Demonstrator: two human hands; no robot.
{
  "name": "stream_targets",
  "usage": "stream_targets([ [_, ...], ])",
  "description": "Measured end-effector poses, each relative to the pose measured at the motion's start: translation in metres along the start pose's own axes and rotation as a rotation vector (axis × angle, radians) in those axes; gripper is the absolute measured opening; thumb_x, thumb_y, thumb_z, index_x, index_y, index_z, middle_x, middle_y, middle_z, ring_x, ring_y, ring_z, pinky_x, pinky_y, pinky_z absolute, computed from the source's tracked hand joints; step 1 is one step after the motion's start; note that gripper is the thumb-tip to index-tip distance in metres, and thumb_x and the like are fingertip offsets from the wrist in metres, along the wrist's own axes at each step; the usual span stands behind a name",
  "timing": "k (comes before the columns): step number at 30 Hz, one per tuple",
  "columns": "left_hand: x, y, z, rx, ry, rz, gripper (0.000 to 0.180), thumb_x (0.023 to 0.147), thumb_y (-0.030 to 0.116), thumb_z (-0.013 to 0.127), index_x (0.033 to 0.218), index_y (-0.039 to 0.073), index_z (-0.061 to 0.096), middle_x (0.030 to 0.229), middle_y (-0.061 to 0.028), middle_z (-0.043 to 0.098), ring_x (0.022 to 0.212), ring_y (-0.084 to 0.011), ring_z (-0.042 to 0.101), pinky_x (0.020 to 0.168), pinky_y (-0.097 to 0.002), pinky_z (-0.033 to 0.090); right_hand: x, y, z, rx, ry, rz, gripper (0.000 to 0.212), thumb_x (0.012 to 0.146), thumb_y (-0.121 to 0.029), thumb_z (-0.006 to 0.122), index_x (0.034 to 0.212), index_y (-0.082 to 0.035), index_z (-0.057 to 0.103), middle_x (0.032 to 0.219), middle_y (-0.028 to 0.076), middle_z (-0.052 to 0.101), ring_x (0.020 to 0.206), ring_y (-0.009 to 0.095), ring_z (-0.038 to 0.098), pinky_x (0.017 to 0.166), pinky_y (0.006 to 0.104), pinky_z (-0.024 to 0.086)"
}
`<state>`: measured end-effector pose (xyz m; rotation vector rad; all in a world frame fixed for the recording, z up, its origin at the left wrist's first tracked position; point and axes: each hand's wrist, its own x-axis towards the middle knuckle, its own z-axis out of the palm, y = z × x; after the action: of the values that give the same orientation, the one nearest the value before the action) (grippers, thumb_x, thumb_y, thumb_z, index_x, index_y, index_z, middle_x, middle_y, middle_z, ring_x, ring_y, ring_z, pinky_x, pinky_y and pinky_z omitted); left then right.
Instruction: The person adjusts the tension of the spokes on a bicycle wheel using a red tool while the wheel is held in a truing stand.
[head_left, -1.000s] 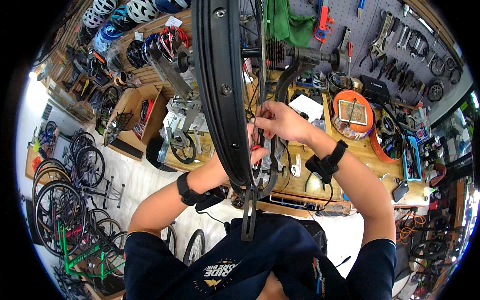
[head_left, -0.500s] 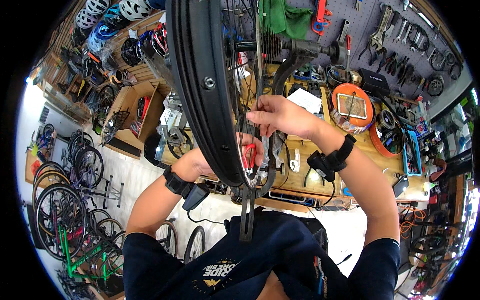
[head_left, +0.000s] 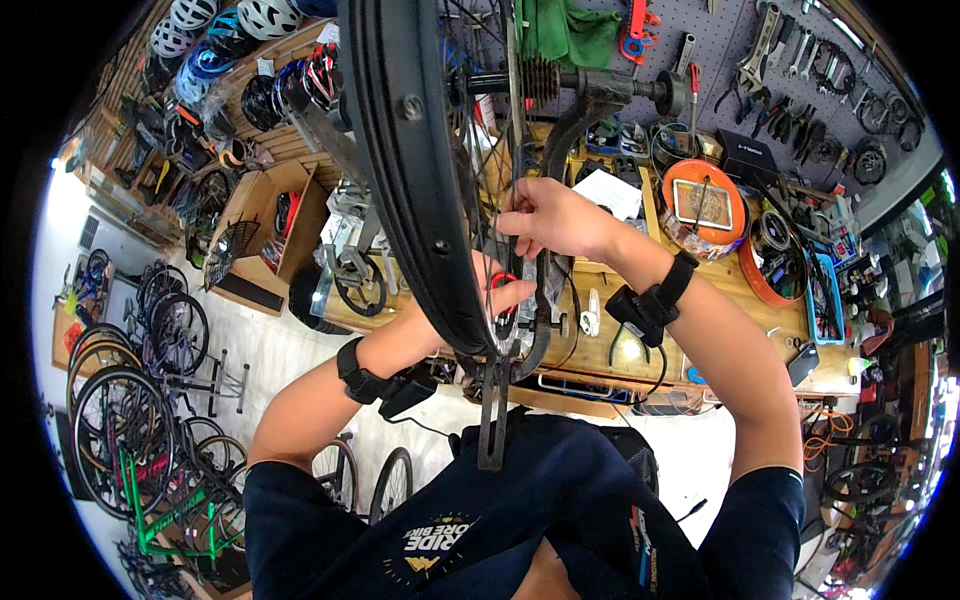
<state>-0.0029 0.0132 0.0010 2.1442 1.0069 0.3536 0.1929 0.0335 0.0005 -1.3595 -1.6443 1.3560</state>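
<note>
A black bicycle wheel rim (head_left: 395, 150) stands upright in front of me, clamped in a dark metal truing stand (head_left: 572, 128). Its cassette (head_left: 541, 82) shows at the hub. My left hand (head_left: 492, 290) reaches behind the rim from the left, its fingers closed around a small red-handled tool, apparently a spoke wrench (head_left: 503, 280), low among the spokes near the rim. Part of that hand is hidden by the rim. Higher up, my right hand (head_left: 555, 220) pinches at the spokes (head_left: 490, 200) from the right side; its fingertips are partly covered.
Behind the wheel is a wooden workbench (head_left: 740, 330) with an orange round tin (head_left: 703, 210), a blue tray (head_left: 824, 300) and black-handled pliers (head_left: 630, 345). Tools hang on a pegboard (head_left: 700, 60) beside a green cloth (head_left: 570, 35). Bicycles (head_left: 150, 400) and an open cardboard box (head_left: 265, 230) stand left.
The wheel has turned slightly, its rim holes shifting. My left hand and the red tool have moved a little upward. My right hand stays by the spokes with its fingers more curled.
</note>
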Motion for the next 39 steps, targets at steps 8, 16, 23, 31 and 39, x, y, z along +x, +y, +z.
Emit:
stream_targets([
  [8,-0.008,-0.008,-0.007,-0.801,-0.313,-0.036,0.048,0.087,0.036,0.069,0.113,-0.003,0.061,0.101,-0.0103,0.067,0.084,-0.0102,0.060,0.076,-0.0244,0.048,-0.005,-0.001,-0.002,0.041,-0.018,-0.042,0.041,0.091,-0.033,0.066,0.097,0.006,0.056,0.076,0.010,0.061,0.064,0.016,0.064,0.056,0.0282,0.054],
  [16,-0.003,-0.025,-0.013,-1.127,-0.510,0.085,0.053,0.082,0.040,0.075,0.112,0.000,0.058,0.109,-0.0147,0.064,0.088,-0.0139,0.063,0.081,-0.0237,0.049,-0.014,-0.010,-0.003,0.125,-0.062,-0.017,0.051,0.090,-0.047,0.064,0.095,0.003,0.056,0.075,0.009,0.061,0.063,0.016,0.063,0.059,0.0278,0.054],
  [23,-0.005,-0.017,-0.011,-0.868,-0.252,0.045,0.030,0.083,0.027,0.075,0.085,0.000,0.063,0.082,-0.0086,0.067,0.073,-0.0115,0.062,0.066,-0.0240,0.048,-0.012,-0.009,-0.002,0.151,-0.069,-0.038,0.050,0.091,-0.046,0.064,0.096,0.003,0.056,0.076,0.009,0.061,0.065,0.015,0.063,0.059,0.0282,0.054],
  [31,0.003,-0.007,0.002,-0.156,0.030,0.127,0.040,0.080,0.034,0.078,0.064,0.003,0.059,0.053,-0.0010,0.055,0.051,-0.0072,0.050,0.049,-0.0253,0.039,-0.003,0.008,-0.002,0.055,-0.016,-0.071,0.046,0.090,-0.039,0.067,0.099,0.005,0.056,0.078,0.008,0.059,0.067,0.015,0.062,0.059,0.0281,0.053],
  [39,0.001,-0.015,0.013,0.211,0.119,0.164,0.045,0.085,0.044,0.068,0.065,0.003,0.067,0.051,-0.0061,0.056,0.046,-0.0130,0.051,0.048,-0.0327,0.041,0.001,0.009,-0.003,-0.011,-0.044,-0.034,0.035,0.094,-0.031,0.063,0.104,0.002,0.056,0.086,0.006,0.058,0.070,0.013,0.061,0.062,0.0268,0.052],
])
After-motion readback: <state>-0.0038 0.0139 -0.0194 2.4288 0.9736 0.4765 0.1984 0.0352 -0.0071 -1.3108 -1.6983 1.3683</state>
